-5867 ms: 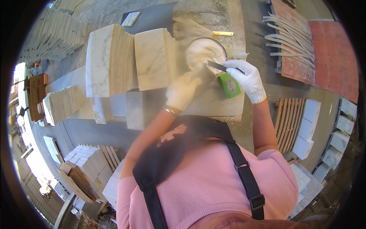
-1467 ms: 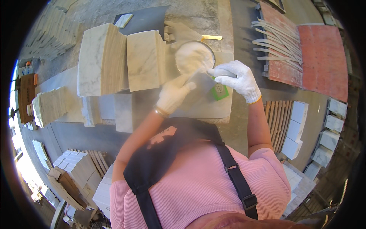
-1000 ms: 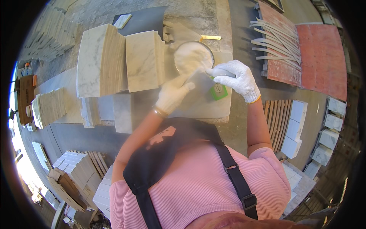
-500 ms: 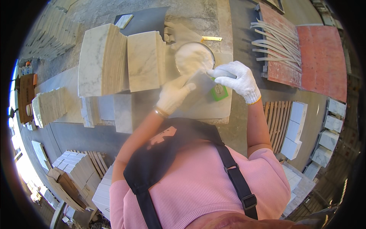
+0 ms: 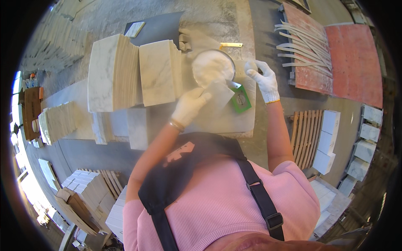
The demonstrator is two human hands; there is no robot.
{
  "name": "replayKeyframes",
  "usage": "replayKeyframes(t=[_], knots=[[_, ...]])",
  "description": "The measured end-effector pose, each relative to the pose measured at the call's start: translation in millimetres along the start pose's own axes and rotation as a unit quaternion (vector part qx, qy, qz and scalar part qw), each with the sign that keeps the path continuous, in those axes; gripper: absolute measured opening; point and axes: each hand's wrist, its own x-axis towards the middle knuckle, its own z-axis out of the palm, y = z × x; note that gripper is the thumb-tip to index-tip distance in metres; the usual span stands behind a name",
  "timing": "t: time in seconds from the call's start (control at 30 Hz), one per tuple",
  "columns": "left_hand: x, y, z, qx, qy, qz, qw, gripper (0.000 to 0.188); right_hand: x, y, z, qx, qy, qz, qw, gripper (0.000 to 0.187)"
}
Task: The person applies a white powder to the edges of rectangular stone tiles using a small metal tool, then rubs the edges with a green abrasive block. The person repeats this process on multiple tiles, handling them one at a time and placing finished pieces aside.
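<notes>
My left hand [image 5: 190,107], in a white knit glove, is closed on the left edge of a pale marble tile [image 5: 218,99], thumb on top. The tile is tilted just below a round pan [image 5: 234,72] filled with white powder or paste [image 5: 211,66]. To the pan's right, my gloved right hand [image 5: 264,81] is raised with fingers curled. A small pale, rounded shape shows at its fingertips, too unclear to name. Beside the tile's right corner lies a green-edged flat box [image 5: 241,100] with a dark face. A small white flat piece [image 5: 235,85] rests against its top edge.
Marble tile stacks [image 5: 157,73] stand left of the pan. Behind it lies a yellow-handled tool [image 5: 231,44]. Pale strips [image 5: 303,48] cover a red board [image 5: 354,62] at right. A slatted pallet [image 5: 307,138] and white blocks [image 5: 328,142] stand below these.
My right hand has moved up and right, away from the tile. The tile, still in my left hand, now shows more of its face. The small white piece beside the green-edged box is now uncovered.
</notes>
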Motion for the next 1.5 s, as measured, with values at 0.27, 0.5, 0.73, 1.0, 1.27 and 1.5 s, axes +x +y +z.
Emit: replayKeyframes(t=[0.27, 0.5, 0.73, 1.0, 1.27, 1.5], knots=[[8.1, -10.0, 0.3, -0.340, -0.027, -0.215, 0.915, 0.044, 4.5, 21.2, 10.8, -0.115, 0.001, 0.028, 0.993, 0.035], [-1.3, 11.9, 5.7, -0.154, 0.025, -0.068, 0.985, 0.052, -5.8, 17.5, 4.4, -0.163, 0.070, 0.028, 0.984, 0.031], [-13.2, 24.4, -0.7, 0.126, 0.040, -0.010, 0.991, 0.045, -54.1, -20.2, 19.4, -0.246, 0.068, -0.028, 0.966, 0.028], [-18.6, 25.0, -2.3, 0.193, 0.057, -0.009, 0.980, 0.040, -48.5, -30.2, 53.4, -0.398, -0.035, -0.053, 0.915, 0.022], [-16.8, 15.9, -3.3, 0.193, 0.062, -0.027, 0.979, 0.039, -35.3, -28.5, 41.0, -0.294, 0.011, -0.088, 0.952, 0.018], [-12.4, 13.7, -2.8, 0.192, 0.060, -0.023, 0.979, 0.038, -20.3, -16.9, 54.0, -0.213, -0.024, -0.020, 0.977, 0.021]])
